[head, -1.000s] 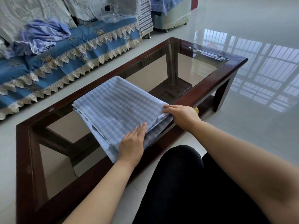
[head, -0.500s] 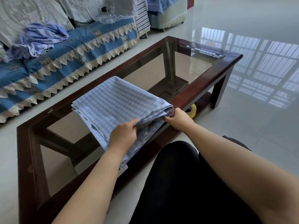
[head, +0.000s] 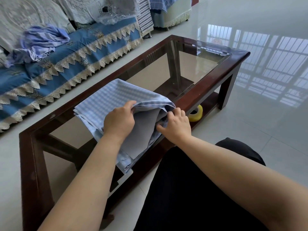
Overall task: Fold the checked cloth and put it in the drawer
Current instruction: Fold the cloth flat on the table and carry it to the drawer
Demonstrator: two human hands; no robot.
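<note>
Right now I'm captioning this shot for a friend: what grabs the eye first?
The blue checked cloth lies on the glass-topped table, its near edge lifted by the left hand and right hand. A yellow tape roll sits on the lower shelf, right.

We see two bare forearms entering from the bottom of the frame, with no sleeves, watch, bracelet or rings showing anywhere along them. Our left hand sits near the centre of the frame and our right hand just right of centre; both are ungloved, with short, plain nails where they show. In the lower middle and lower right we wear plain black trousers of smooth, unpatterned fabric, covering both knees.
</note>
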